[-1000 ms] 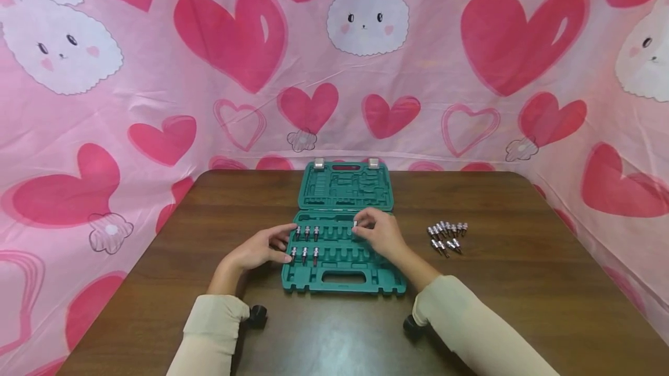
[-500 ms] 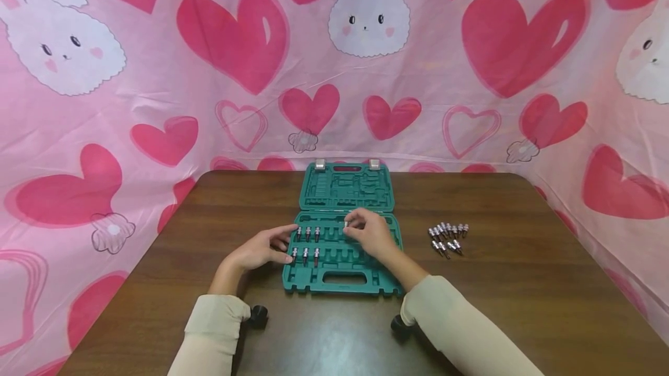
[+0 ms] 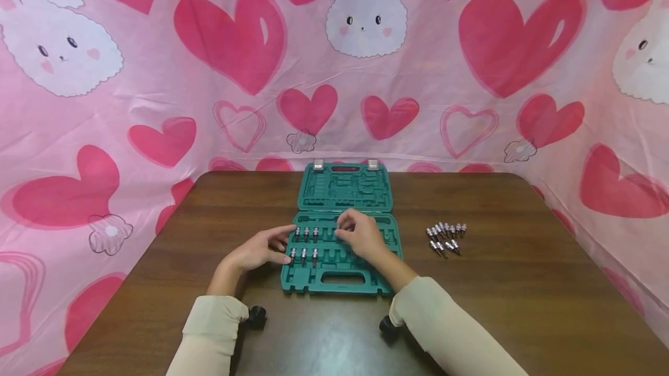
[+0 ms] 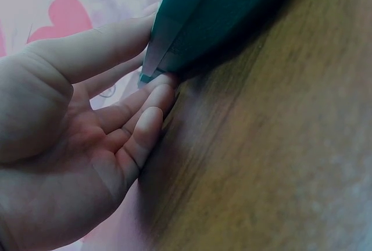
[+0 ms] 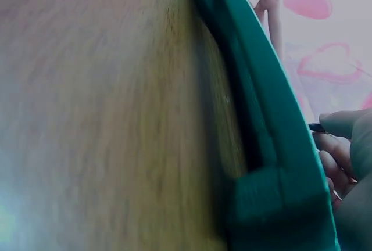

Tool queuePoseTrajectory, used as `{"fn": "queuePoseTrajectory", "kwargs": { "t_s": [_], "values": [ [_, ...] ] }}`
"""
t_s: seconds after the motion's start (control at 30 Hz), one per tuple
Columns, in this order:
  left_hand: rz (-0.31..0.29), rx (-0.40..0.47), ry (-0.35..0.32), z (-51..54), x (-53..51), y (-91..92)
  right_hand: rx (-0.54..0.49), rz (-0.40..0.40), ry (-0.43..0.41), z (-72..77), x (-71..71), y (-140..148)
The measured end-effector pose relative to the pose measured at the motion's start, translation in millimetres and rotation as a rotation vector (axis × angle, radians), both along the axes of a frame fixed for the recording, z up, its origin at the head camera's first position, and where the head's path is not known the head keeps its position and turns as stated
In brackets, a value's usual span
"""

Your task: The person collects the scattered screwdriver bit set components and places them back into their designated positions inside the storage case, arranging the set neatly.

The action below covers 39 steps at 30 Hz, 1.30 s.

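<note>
A green plastic socket case lies opened flat on the table. My left hand rests at its left edge, the thumb and a finger touching the side. Several silver bit sockets sit upright in two rows in the case's left part. My right hand is above the upper row, to the right of the seated ones, pinching a small bit socket between thumb and fingers. Only the dark tip of the held bit socket shows past the thumb in the right wrist view; most of it is hidden.
To the right of the case lies a group of loose bit sockets on the brown wooden table. The case lid lies behind, with two metal latches. A pink patterned cloth hangs around the table's back and sides.
My right hand has moved left along the upper row with the bit socket still pinched. My left hand stays at the case's left edge.
</note>
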State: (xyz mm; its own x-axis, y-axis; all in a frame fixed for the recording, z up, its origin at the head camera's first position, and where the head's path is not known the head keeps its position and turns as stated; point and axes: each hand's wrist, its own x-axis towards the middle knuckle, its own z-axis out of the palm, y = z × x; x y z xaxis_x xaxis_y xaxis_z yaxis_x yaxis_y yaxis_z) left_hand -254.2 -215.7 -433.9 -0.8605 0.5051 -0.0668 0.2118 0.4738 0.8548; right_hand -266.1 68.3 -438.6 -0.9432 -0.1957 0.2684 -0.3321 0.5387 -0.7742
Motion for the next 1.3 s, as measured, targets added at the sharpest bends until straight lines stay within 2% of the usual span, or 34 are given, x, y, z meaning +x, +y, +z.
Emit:
{"fn": "queuePoseTrajectory", "kwargs": {
  "t_s": [0.27, 0.5, 0.97, 1.3],
  "values": [
    [0.019, -0.009, -0.014, -1.9, -0.8, -2.2, 0.044, 0.005, 0.010, -3.4, 1.8, -17.4],
    [0.009, -0.007, -0.017, -3.1, -2.1, -1.7, 0.147, -0.031, 0.021, -0.2, 4.9, -26.9],
    [-0.007, 0.000, 0.003, -2.9, -4.1, -1.1, 0.296, -0.075, -0.008, 1.2, 1.1, -30.9],
    [-0.008, -0.003, 0.007, -2.5, -3.3, -1.5, 0.326, -0.059, -0.023, 0.9, -3.2, -30.4]
  ]
}}
